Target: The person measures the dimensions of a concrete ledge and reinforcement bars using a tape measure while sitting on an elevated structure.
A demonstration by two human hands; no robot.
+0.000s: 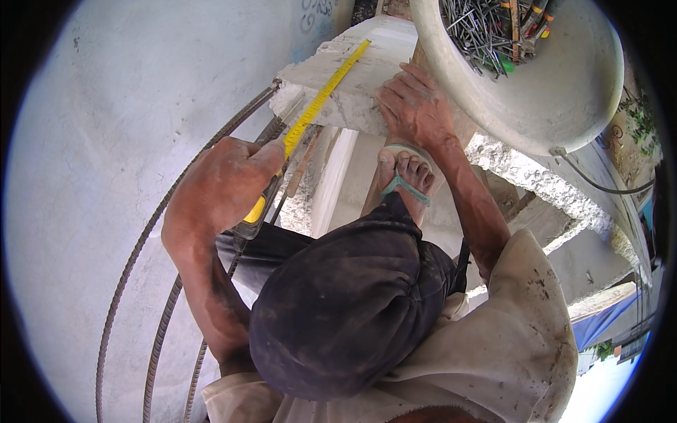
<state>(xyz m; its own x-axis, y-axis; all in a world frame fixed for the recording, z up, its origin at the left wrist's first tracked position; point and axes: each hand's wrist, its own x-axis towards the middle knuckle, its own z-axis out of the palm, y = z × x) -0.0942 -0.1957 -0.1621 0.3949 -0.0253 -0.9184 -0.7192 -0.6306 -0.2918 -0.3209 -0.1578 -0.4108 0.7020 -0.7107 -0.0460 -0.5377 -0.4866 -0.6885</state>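
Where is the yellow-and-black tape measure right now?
In the head view, the tape measure is left of centre: its case is in the person's left hand, its yellow blade extending up and rightward over the rough white concrete slab.

A head-worn fisheye looks steeply down, close above the tape measure [328, 94].

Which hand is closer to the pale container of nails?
Right. The right hand is just left of the pale container; the left hand, holding the tape measure, is farther left.
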